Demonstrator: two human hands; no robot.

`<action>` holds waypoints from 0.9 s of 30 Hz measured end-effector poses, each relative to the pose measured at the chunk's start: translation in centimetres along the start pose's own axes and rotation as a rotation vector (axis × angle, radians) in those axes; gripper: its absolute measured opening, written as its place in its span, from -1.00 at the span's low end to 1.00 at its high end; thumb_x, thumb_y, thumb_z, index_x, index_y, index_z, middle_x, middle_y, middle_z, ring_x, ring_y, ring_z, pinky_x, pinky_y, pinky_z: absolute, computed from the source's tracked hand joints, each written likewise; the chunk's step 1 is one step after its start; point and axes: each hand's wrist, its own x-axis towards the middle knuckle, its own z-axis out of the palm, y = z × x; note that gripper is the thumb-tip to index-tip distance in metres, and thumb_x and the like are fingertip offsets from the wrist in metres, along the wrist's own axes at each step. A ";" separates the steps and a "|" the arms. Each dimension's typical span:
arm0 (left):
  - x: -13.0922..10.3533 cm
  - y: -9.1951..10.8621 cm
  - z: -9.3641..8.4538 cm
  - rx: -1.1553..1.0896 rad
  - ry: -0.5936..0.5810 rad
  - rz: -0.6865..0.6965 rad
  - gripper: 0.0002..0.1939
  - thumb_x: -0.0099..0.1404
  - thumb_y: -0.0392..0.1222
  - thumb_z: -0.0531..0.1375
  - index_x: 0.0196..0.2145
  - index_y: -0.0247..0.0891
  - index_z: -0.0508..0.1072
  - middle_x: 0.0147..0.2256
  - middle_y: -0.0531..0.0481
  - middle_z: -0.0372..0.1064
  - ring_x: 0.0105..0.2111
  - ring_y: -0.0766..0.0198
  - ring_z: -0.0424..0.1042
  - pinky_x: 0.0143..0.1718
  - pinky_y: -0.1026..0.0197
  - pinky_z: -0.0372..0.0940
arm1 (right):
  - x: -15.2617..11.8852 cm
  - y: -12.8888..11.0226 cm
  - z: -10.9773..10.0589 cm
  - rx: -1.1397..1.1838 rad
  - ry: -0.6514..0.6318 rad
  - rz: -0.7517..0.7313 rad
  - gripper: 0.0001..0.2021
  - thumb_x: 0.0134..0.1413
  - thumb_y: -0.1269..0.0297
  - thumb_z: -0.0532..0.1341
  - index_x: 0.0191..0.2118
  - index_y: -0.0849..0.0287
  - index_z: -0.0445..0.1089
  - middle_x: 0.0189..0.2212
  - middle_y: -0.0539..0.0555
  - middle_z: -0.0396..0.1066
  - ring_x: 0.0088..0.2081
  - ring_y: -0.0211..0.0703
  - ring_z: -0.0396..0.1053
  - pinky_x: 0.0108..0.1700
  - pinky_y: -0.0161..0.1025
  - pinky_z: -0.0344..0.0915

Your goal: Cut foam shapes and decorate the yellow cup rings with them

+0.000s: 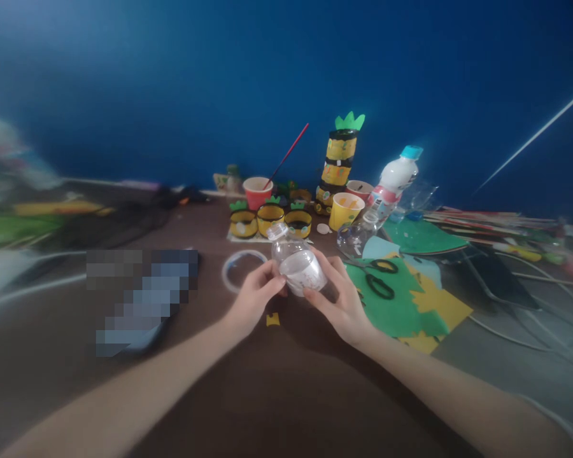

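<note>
A clear plastic bottle piece (298, 264) with a screw neck is tilted, its neck pointing up and left and its wide end toward me. My left hand (260, 286) pinches its lower left rim between thumb and fingers. On the other side, my right hand (339, 296) holds its right edge, thumb at the bottom rim. Beneath my hands a small yellow paper piece (272, 319) lies on the brown table (267, 394). Behind my left hand is a roll of clear tape (229, 270).
Black-handled scissors (379, 286) lie on green paper (401, 315) at the right. Behind stand yellow-black rings (270, 221), a red cup (258, 193), a yellow cup (346, 211), a pineapple-like tower (339, 166) and a white bottle (391, 181). A phone (157, 299) lies left.
</note>
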 end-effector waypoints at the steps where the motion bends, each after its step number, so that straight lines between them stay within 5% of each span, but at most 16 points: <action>1: 0.0 0.0 0.0 0.006 0.006 -0.001 -0.81 0.13 -0.20 0.12 -0.57 -0.29 0.21 -0.59 0.10 0.18 -0.51 0.39 0.19 -0.44 0.30 0.10 | 0.0 0.0 0.0 -0.006 0.000 -0.003 -0.47 0.05 0.19 0.13 0.16 -0.02 0.03 -0.24 0.06 0.15 -0.17 -0.11 0.20 -0.08 -0.08 0.22; 11: 0.1 -0.3 0.1 -0.023 0.031 -0.015 -0.88 0.04 -0.39 0.04 -0.60 -0.28 0.19 -0.62 0.14 0.18 -0.55 0.42 0.18 -0.47 0.33 0.09 | -0.1 -0.2 -0.1 0.002 -0.014 -0.011 -0.47 0.05 0.21 0.14 0.16 -0.03 0.03 -0.23 0.06 0.14 -0.16 -0.12 0.20 -0.06 -0.09 0.22; 19: 0.4 0.4 0.2 -0.076 0.035 -0.136 -0.90 0.14 -0.22 0.11 -0.45 -0.32 0.33 -0.49 0.05 0.35 -0.44 0.35 0.34 -0.34 0.29 0.20 | 0.0 -0.1 0.3 -0.079 0.164 -0.071 -0.47 0.04 0.34 0.14 0.13 -0.02 0.01 0.01 0.11 0.07 0.08 -0.03 0.04 0.11 0.04 0.04; 27: 0.8 0.3 0.3 -0.113 0.078 -0.163 -0.84 0.06 -0.19 0.21 -0.44 -0.34 0.35 -0.49 0.01 0.39 -0.46 0.34 0.37 -0.32 0.25 0.26 | 0.2 -0.2 0.4 -0.126 0.207 -0.116 -0.50 0.01 0.40 0.13 0.09 -0.03 0.04 -0.01 0.12 0.09 0.06 0.00 0.06 0.08 0.07 0.06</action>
